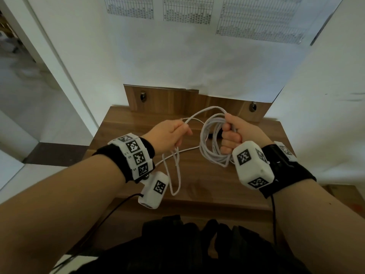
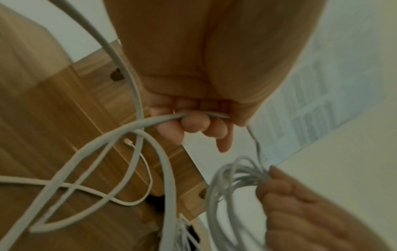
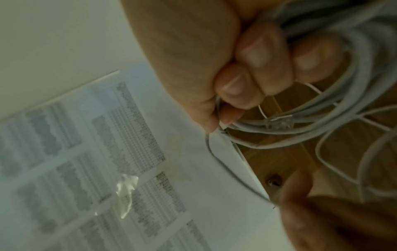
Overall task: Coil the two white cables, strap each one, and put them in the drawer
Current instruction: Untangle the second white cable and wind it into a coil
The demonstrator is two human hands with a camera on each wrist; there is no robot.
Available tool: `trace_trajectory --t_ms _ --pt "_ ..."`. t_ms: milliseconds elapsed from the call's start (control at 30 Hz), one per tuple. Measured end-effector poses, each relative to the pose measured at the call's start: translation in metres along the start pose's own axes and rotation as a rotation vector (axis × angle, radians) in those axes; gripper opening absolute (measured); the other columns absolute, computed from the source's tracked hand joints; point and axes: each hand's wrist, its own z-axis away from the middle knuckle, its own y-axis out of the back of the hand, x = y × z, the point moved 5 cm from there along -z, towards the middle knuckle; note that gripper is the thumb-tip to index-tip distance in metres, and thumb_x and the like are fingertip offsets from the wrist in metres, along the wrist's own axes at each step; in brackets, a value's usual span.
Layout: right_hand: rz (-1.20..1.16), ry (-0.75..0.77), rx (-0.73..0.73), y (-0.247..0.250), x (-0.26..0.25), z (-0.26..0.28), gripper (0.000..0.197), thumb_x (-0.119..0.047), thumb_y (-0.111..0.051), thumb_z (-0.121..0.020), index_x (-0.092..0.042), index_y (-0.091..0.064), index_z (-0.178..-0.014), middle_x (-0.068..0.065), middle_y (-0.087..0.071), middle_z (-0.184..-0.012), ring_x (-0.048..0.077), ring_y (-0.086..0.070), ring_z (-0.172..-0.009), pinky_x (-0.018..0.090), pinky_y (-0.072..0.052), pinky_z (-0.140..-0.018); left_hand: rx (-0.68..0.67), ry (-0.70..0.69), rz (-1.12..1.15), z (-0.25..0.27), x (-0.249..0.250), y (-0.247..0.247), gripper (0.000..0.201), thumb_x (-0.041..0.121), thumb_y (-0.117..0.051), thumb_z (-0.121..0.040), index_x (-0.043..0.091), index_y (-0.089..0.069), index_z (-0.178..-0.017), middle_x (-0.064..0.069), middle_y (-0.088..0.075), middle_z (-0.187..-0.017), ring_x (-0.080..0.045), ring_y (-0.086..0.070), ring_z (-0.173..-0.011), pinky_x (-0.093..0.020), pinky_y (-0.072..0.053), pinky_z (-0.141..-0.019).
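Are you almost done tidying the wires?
Not yet. Done: several loops of one cable sit in a coil gripped by the right hand. In hand: the left hand pinches the loose cable that trails over the table, feeding the next loop. Left: finishing this coil, strapping it, doing the thin cable lying on the table, then the drawer. No strap on the coil yet.

A right hand (image 3: 232,68) was clenched around a bundle of white cable (image 3: 322,118) loops, fingers curled tight. A clear plug (image 3: 279,123) sat among the loops just below the hand. Beyond the hand lay a wooden surface (image 3: 279,152). The left hand (image 3: 322,212), blurred, was lower right of the fist. Printed table sheets (image 3: 96,161) hung to its left.
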Motion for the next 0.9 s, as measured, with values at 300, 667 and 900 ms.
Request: trace_trajectory --t_ms 300,667,900 --pt "-0.352 0.174 0.062 -0.022 -0.020 -0.001 0.045 -0.046 -0.039 -0.101 -0.021 -0.040 -0.062 -0.006 -0.032 -0.035 0.010 -0.028 -0.029 0.019 -0.030 -0.042 -0.154 0.040 -0.061 -0.001 -0.001 -0.031 0.025 0.026 -0.032 -0.103 0.021 -0.055 -0.114 0.007 -0.055 -0.075 -0.006 -0.053 -0.066 -0.020 -0.041 -0.060" --pt "-0.616 0.327 0.300 -0.004 -0.032 0.001 0.050 -0.046 -0.038 -0.101 -0.021 -0.034 -0.058 -0.006 -0.036 -0.040 0.011 -0.032 -0.031 0.018 -0.037 -0.042 -0.280 0.043 -0.083 0.011 -0.003 -0.044 0.028 0.028 -0.040 -0.101 0.034 -0.050 -0.127 0.013 -0.059 -0.081 0.001 -0.058 -0.076 -0.020 -0.046 -0.073" --pt "-0.609 0.407 0.368 0.012 -0.051 0.012 0.070 -0.052 -0.031 -0.101 -0.019 -0.040 -0.040 -0.005 -0.037 -0.034 0.014 -0.037 -0.029 0.019 -0.040 -0.048 -0.341 0.081 -0.236 0.020 -0.017 -0.048 0.017 0.030 -0.047 -0.098 0.031 -0.054 -0.113 0.015 -0.066 -0.081 0.006 -0.055 -0.079 -0.023 -0.038 -0.083"
